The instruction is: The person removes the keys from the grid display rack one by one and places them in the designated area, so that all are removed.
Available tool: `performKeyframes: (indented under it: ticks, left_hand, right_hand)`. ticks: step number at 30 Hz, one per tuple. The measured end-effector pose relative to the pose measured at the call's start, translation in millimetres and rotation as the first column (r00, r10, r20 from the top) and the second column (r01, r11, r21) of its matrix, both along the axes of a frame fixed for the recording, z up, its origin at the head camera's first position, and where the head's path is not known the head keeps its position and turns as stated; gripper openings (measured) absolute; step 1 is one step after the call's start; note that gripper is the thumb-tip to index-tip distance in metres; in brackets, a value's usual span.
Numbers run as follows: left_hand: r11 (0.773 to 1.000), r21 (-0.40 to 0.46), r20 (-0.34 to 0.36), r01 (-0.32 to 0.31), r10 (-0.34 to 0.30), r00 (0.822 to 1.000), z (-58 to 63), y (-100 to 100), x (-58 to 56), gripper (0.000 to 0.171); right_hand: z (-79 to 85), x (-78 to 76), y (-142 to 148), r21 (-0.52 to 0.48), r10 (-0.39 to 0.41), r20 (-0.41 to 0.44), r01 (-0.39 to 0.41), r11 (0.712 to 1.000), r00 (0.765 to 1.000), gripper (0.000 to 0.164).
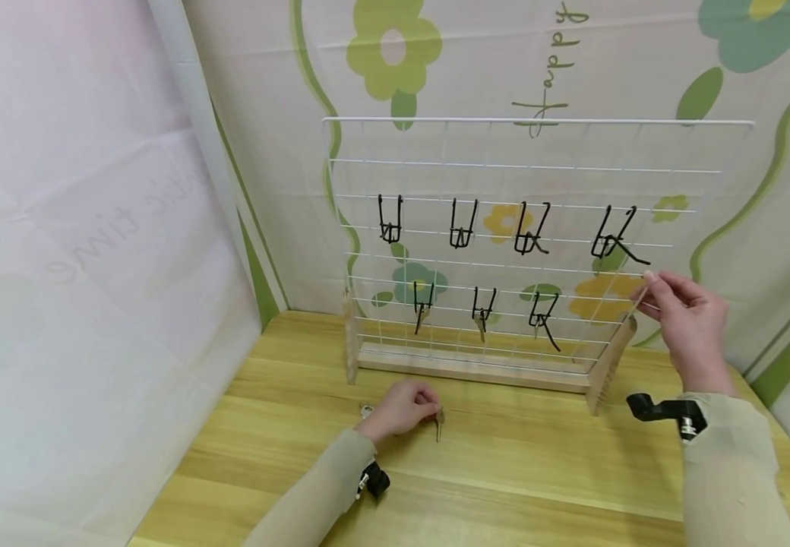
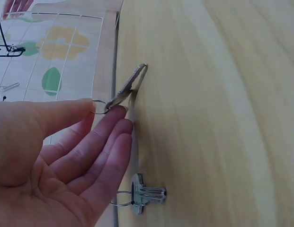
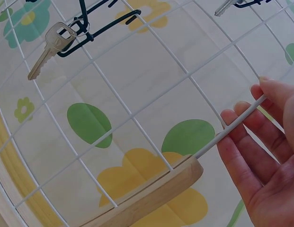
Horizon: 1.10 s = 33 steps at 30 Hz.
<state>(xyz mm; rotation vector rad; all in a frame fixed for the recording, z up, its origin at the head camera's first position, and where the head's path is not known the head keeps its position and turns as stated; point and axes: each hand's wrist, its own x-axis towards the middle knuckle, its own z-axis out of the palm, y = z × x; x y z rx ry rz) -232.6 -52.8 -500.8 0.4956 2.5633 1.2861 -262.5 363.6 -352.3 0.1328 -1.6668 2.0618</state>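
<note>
My left hand (image 1: 402, 409) is low over the table in front of the rack, pinching the ring of a small metal key (image 2: 125, 87) between thumb and forefinger. The key's blade slants down, its tip at the wood. Close beside that hand, another key on a ring (image 2: 147, 194) lies on the table. At the right edge of the white wire grid rack (image 1: 538, 120), my right hand (image 1: 696, 327) holds the side wire (image 3: 208, 144) with thumb and fingers, just above the wooden foot (image 3: 180, 182). A key (image 3: 54, 45) hangs from a black hook of the grid.
Black hooks stick out from the grid in two rows, the upper (image 1: 461, 232) and the lower (image 1: 481, 311), with keys on several. A wooden base bar (image 1: 470, 370) joins the rack's feet on the wooden table (image 1: 538, 471). Printed cloth (image 1: 258, 99) hangs behind and at left.
</note>
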Motion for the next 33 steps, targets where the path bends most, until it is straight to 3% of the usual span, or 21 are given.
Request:
performKeyframes:
  ticks: [27,33]
  left_hand:
    - [0.995,-0.08,-0.071,-0.053,0.047,0.996,2.3,9.6,-5.6,0.007]
    - [0.993,-0.09,-0.095,-0.07,0.061,0.994,17.1,8.5,-5.7,0.004]
  right_hand:
    - [-0.1,0.4,0.1,-0.005,0.001,-0.015,-0.001,1.0,1.0,0.029]
    - [-0.5,0.8,0.3,0.004,0.005,-0.018,-0.005,1.0,1.0,0.03]
